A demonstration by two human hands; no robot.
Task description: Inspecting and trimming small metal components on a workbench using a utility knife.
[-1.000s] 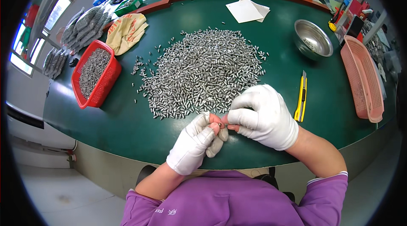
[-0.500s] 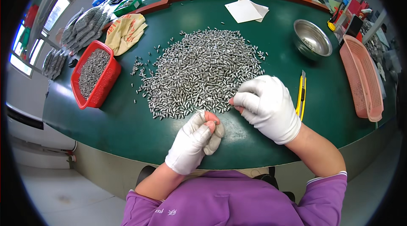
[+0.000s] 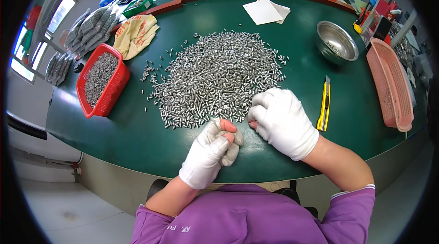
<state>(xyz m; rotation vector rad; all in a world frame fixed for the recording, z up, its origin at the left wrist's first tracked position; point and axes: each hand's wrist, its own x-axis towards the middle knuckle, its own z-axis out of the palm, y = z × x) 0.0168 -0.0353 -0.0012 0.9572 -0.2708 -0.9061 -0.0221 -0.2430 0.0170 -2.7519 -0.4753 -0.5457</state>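
Note:
A broad heap of small silvery metal pieces [image 3: 219, 75], short and cylindrical, covers the middle of the green table [image 3: 137, 139]. At its near edge is my left hand [image 3: 211, 150], in a white glove with bare thumb and fingertip; its thumb and forefinger are pinched together, and what they grip, if anything, is too small to make out. My right hand [image 3: 283, 123], also white-gloved with bare tips showing, is closed at the heap's lower right edge. Its fingertips are mostly hidden beneath the hand, so their contents do not show.
A yellow utility knife [image 3: 324, 104] lies right of my right hand. Farther right are a steel bowl [image 3: 340, 42] and a pink plastic basket [image 3: 388, 84]. A red basket [image 3: 120, 79] of metal pieces stands left, beside a cream cloth bag [image 3: 137, 36]. White papers [image 3: 263, 11] lie at the back.
My right hand has moved slightly down and toward me, its fingers curling further under. My left hand has barely shifted, still pinched.

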